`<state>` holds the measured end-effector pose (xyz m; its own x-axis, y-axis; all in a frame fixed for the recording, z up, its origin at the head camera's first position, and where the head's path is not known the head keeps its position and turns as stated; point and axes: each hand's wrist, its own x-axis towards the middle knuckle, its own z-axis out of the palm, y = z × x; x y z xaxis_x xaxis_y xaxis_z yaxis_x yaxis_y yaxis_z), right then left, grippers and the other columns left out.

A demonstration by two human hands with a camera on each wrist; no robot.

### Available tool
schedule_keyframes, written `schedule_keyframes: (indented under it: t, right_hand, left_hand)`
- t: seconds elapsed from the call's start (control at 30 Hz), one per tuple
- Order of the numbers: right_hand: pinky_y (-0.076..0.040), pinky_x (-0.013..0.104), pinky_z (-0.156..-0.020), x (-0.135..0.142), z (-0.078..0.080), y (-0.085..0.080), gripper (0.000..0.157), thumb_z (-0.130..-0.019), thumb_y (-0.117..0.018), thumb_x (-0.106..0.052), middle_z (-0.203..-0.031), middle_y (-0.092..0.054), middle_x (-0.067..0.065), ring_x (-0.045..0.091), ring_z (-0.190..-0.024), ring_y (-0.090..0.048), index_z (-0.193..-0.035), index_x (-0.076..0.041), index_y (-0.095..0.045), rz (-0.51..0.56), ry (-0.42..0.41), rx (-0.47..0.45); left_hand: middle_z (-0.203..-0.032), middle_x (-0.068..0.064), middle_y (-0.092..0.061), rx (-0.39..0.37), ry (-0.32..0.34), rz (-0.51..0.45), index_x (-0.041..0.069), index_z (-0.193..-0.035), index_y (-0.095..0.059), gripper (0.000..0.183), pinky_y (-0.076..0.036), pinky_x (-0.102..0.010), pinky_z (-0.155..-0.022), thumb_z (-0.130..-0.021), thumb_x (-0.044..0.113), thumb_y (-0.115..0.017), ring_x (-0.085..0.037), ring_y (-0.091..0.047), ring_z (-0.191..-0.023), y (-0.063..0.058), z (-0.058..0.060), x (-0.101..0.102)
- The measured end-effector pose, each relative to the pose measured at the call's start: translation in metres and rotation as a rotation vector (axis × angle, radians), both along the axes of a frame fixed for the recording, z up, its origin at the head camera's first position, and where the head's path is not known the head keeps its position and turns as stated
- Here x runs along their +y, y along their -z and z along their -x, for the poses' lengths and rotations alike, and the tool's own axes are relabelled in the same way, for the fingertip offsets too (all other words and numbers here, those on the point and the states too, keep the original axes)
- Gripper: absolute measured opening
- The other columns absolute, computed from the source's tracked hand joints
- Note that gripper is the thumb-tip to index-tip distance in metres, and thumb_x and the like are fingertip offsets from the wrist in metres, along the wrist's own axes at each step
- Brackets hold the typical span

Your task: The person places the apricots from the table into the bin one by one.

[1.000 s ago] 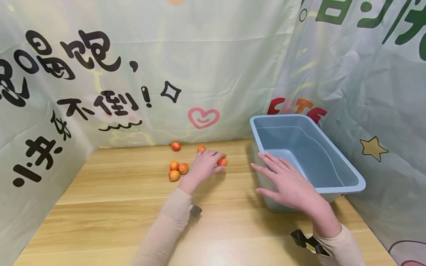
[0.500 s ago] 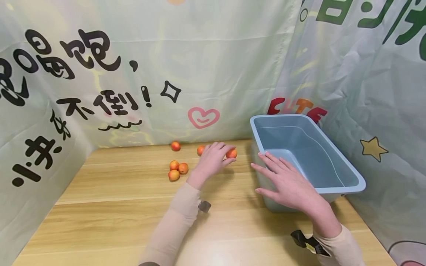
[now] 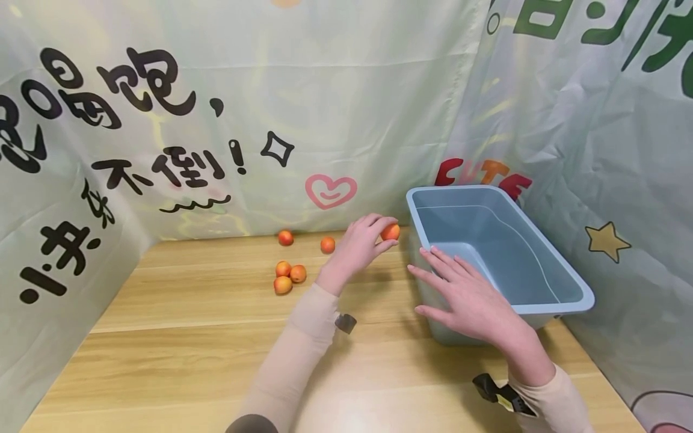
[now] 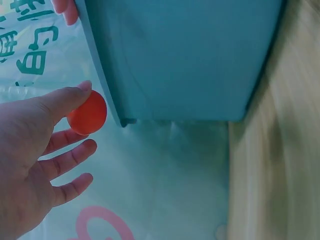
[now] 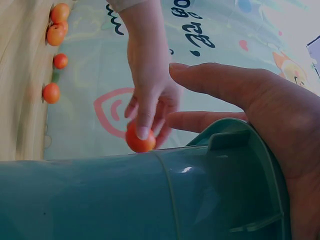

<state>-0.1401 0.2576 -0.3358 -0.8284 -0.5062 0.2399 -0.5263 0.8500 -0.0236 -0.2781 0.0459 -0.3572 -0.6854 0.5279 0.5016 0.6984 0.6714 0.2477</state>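
My left hand (image 3: 354,249) pinches an orange-red apricot (image 3: 391,232) between thumb and fingertips, raised above the table just left of a blue-grey plastic bin (image 3: 465,224). In the left wrist view, the thumb lies on top of the held apricot (image 4: 89,114), while the other fingers spread below it. My right hand (image 3: 470,300) is at the bin's near left rim, fingers extended over the edge and holding nothing. From the right wrist view, the left hand (image 5: 152,100) reaches down beyond the bin's rim with the fruit.
Three apricots (image 3: 298,273) sit clustered on the wooden table (image 3: 178,355). Farther back are one apricot (image 3: 286,238) by the wall and another apricot (image 3: 327,245) to its right. Printed fabric sheets (image 3: 346,120) enclose the table behind and at both sides.
The left hand has carried the apricot up and to the right, closer to the bin, uncovering the apricot behind it. My right hand and the bin have stayed in place.
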Motion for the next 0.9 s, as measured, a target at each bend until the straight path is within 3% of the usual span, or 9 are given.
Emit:
schedule_keyframes:
  t: [0.33,0.9]
  right_hand:
    - [-0.027,0.057,-0.113,0.000,0.000,0.000,0.068,-0.087,-0.066,-0.051,-0.158,-0.032,0.013,0.035,-0.147,-0.028,-0.145,-0.021,-0.047,-0.006,-0.005,0.004]
    - [-0.028,0.056,-0.113,0.001,0.000,0.001,0.070,-0.085,-0.069,-0.050,-0.158,-0.034,0.013,0.034,-0.146,-0.031,-0.145,-0.020,-0.048,-0.014,-0.013,0.027]
  left_hand:
    - [-0.118,-0.007,-0.064,0.103,0.141,-0.119,0.011,-0.126,-0.063,0.043,-0.050,-0.029,-0.095,-0.088,0.027,-0.073,-0.019,-0.062,-0.106,-0.021,0.005,0.022]
    - [-0.125,-0.003,-0.061,0.073,0.188,-0.050,0.014,-0.129,-0.061,0.043,-0.048,-0.023,-0.098,-0.090,0.031,-0.070,-0.015,-0.060,-0.111,-0.031,0.011,0.055]
